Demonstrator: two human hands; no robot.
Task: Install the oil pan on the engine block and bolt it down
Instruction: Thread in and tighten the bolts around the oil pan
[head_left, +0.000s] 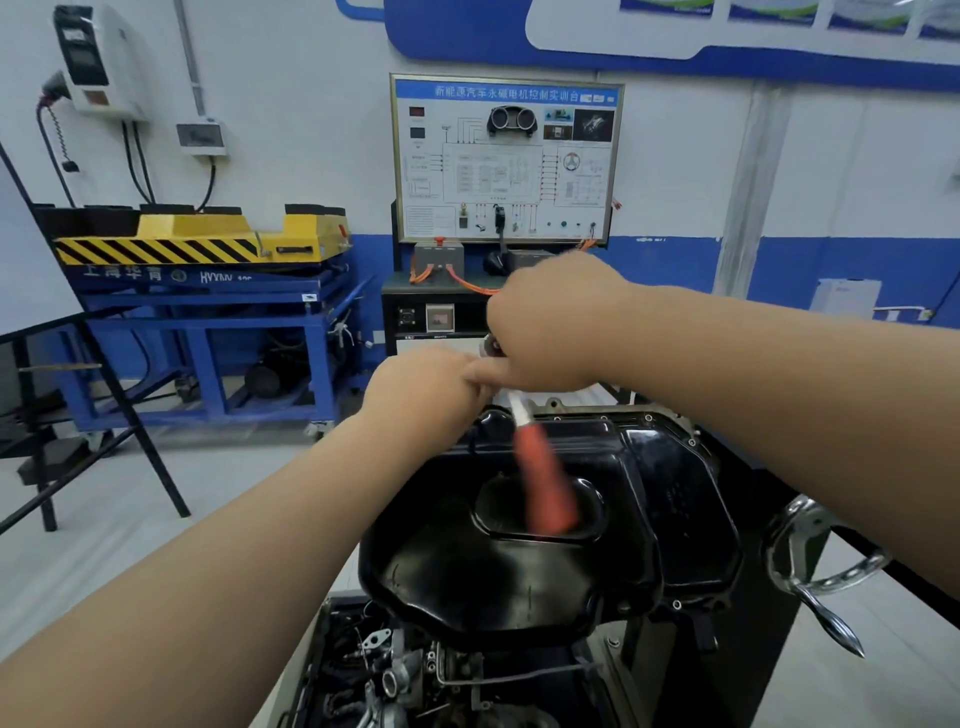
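The black oil pan (519, 582) lies on the upturned engine block (415, 675), its flange showing small bolts (648, 417) along the far edge. Both my hands meet over the pan's far rim. My right hand (550, 322) is closed over the top end of a ratchet wrench. The wrench's orange handle (545, 478) slants down over the pan and is blurred by motion. My left hand (421, 389) is just left of it with fingers curled. Its index finger stretches under my right hand against the tool. What the curled fingers hold is hidden.
A chrome crank handle (821, 561) of the engine stand sticks out to the right of the pan. Behind stand a training board (506, 161) on a cabinet and a blue cart with a yellow lift (208, 291). A black metal frame (104, 415) is at the left.
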